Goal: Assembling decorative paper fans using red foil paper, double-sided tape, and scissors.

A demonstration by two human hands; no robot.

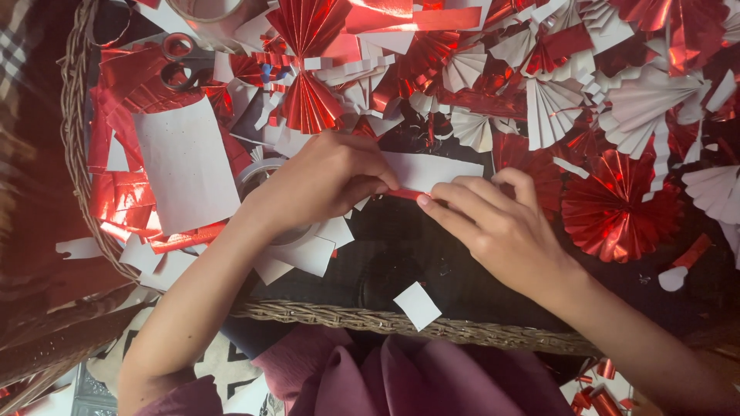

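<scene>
My left hand [324, 181] and my right hand [493, 219] meet at the middle of a dark table top with a wicker rim [347, 316]. Both pinch the near edge of a white paper sheet with a red foil underside [432, 171], pressing a narrow fold into it. My left fingers curl over the sheet's left end; my right thumb and forefinger hold the fold from the right.
Several pleated red foil and white paper fans [617, 204] cover the far and right part of the table. A plain white sheet [185, 162] lies at left among red foil strips. Scissors [179, 62] and a tape roll [208, 11] sit at the far left. A small white square [417, 305] lies near the rim.
</scene>
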